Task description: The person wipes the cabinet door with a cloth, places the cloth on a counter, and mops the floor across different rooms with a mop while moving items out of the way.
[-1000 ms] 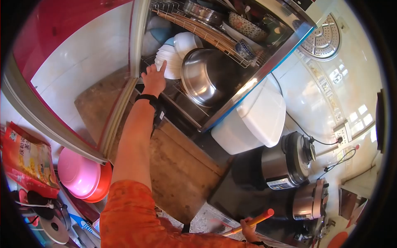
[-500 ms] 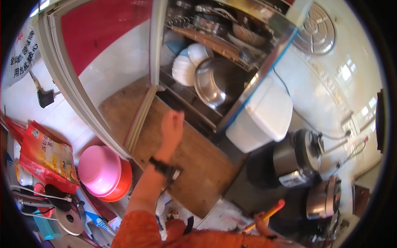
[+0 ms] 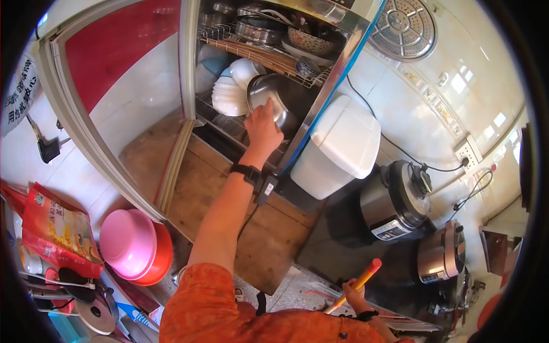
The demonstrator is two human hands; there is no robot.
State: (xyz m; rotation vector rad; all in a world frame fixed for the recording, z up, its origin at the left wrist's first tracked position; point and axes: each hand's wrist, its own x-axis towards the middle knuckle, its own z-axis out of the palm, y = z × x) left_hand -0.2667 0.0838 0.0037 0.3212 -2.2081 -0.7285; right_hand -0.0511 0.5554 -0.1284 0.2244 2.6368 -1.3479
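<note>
My left hand [image 3: 263, 132], with a dark band on its wrist, reaches into the open cabinet. Its fingers are bent around the near rim of a shiny steel pot [image 3: 297, 106], which lies tipped on its side on the lower rack. Part of that rim is hidden behind the hand. Stacked white bowls [image 3: 229, 98] lean just left of the pot. Low on the right, near my body, my right hand [image 3: 355, 294] is wrapped around a yellow-orange stick [image 3: 361, 279] with a red end; the stick's lower part is hidden behind my shirt.
The upper rack [image 3: 269, 56] holds pans and a patterned bowl [image 3: 311, 41]. A framed sliding door [image 3: 186, 68] borders the cabinet's left. Right of it stand a white lidded bin [image 3: 337, 148] and two cookers [image 3: 394, 200]. Pink and red basins [image 3: 127, 243] sit lower left.
My left hand has moved up and forward from above the wooden board to the steel pot's rim. The view has shifted slightly, and more of the stick in my right hand shows.
</note>
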